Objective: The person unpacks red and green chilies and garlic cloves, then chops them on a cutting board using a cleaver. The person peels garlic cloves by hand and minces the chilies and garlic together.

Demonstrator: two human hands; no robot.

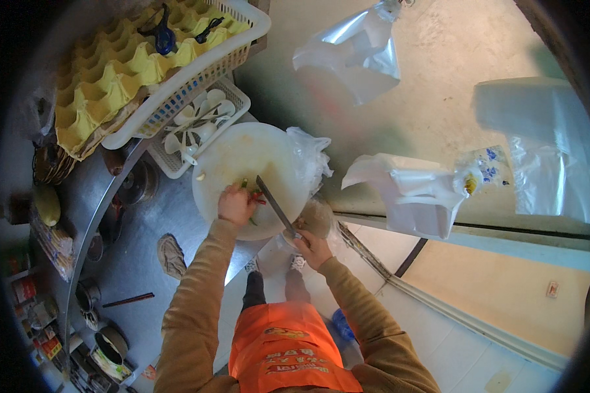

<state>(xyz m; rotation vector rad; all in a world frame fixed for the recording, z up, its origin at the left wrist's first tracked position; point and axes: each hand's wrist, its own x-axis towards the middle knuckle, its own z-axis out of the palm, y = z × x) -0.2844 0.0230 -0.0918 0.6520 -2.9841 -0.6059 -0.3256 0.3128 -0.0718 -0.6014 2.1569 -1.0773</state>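
A round white cutting board (pixel 269 147) lies at the counter's edge in front of me. My left hand (pixel 236 204) rests on it, fingers curled over small green and red pieces that look like chili peppers (pixel 261 201). The grip of those fingers is partly hidden by the back of the hand. In my right hand (pixel 313 249) is a kitchen knife (pixel 276 205), seen almost edge-on. Its blade slants up and left over the board, tip just right of the pepper pieces. A small pale piece (pixel 200 176) sits near the board's left rim.
White basket (pixel 259 23) with yellow egg trays (pixel 115 75) stands far left, above a smaller basket (pixel 241 101) of white spoons. Crumpled clear plastic bag (pixel 310 157) touches the board's right side. On the metal counter lie a grey-brown cloth (pixel 171 255) and dark chopsticks (pixel 128 300). Plastic bags (pixel 406 190) hang at right.
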